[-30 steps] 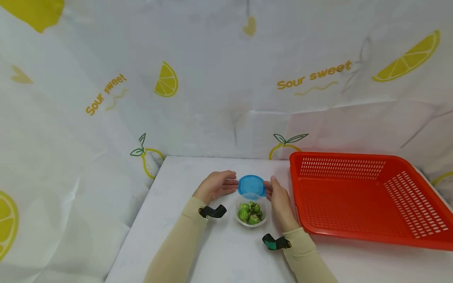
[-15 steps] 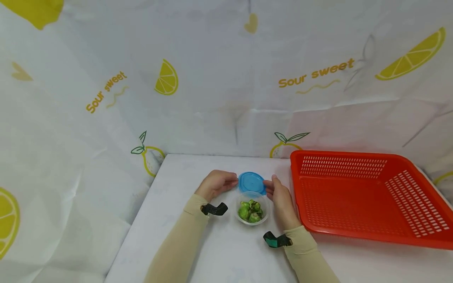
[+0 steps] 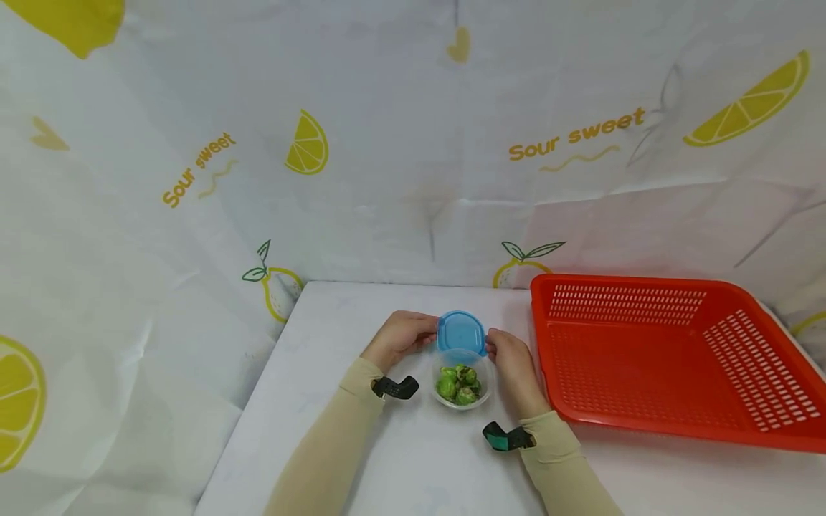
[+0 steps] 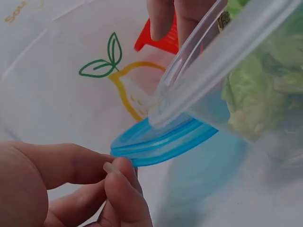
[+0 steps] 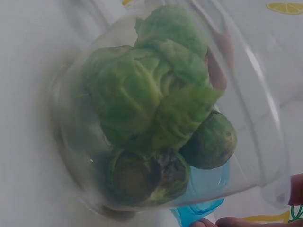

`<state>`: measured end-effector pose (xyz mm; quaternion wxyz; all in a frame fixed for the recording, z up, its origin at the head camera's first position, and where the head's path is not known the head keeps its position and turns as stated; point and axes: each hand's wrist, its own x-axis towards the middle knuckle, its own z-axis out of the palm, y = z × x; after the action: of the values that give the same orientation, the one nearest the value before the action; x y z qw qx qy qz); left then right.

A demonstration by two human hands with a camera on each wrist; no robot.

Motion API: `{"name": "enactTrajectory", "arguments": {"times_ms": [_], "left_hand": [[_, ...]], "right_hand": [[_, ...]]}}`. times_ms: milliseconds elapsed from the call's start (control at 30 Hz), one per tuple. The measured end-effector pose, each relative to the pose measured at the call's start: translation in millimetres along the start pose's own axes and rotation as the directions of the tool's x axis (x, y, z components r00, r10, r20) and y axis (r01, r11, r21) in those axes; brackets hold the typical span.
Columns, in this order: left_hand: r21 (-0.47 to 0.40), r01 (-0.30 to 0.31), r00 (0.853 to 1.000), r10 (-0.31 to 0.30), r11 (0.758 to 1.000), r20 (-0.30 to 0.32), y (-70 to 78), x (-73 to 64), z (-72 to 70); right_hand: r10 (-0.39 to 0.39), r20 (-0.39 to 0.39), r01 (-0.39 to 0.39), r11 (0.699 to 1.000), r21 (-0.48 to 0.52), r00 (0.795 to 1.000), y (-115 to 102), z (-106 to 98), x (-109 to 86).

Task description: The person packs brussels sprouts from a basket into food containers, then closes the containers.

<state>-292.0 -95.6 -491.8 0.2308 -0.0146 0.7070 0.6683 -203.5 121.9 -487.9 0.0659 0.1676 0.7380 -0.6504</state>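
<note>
Between the hands is a round blue lid (image 3: 461,333), raised at a slant above the table behind a clear plastic bowl (image 3: 445,400). Several Brussels sprouts (image 3: 457,383) lie inside the bowl. My left hand (image 3: 403,337) pinches the lid's left edge between thumb and fingers, plain in the left wrist view, where the lid (image 4: 161,146) shows edge-on. At the lid's opposite edge, my right hand (image 3: 516,369) holds it with its fingertips. In the right wrist view the bowl and sprouts (image 5: 142,94) hide most of that hand and the lid.
A large red slotted basket (image 3: 632,373) stands close to the right forearm. Behind the white table (image 3: 361,301) hangs a white cloth (image 3: 400,143) printed with lemons and lettering. Each wrist wears a black strapped camera mount.
Both hands have closed in on the lid, the left moving slightly right and its fingers curling onto the edge. The lid has tilted up and shifted slightly away; the bowl stays in place.
</note>
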Motion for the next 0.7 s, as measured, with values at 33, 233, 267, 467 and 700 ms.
{"name": "enactTrajectory", "arguments": {"times_ms": [33,233,267,467,700], "left_hand": [[0.019,-0.019,1.0,0.019,1.0,0.001,0.8,-1.8,-0.8],[0.114,-0.138,0.99,0.138,0.984,0.011,11.5,-16.5,-5.3],[0.122,-0.156,0.988,0.156,0.98,0.015,13.8,-19.9,-6.0],[0.094,-0.246,0.969,0.242,0.965,0.053,28.0,-44.6,-11.4],[0.119,-0.302,0.952,0.293,0.946,0.086,29.9,-76.6,-15.4]], "right_hand": [[0.0,0.0,0.0,1.0,-0.01,1.0,-0.8,-0.3,-2.3],[-0.035,0.006,0.035,0.999,-0.017,0.999,-10.8,-3.1,-18.1],[-0.047,0.01,0.047,0.999,-0.004,0.999,-13.1,-2.3,-20.9],[-0.13,0.001,0.13,0.991,0.037,0.991,-26.8,0.9,-42.5],[-0.243,0.005,0.243,0.97,-0.016,0.97,-26.8,-2.7,-70.0]]}}
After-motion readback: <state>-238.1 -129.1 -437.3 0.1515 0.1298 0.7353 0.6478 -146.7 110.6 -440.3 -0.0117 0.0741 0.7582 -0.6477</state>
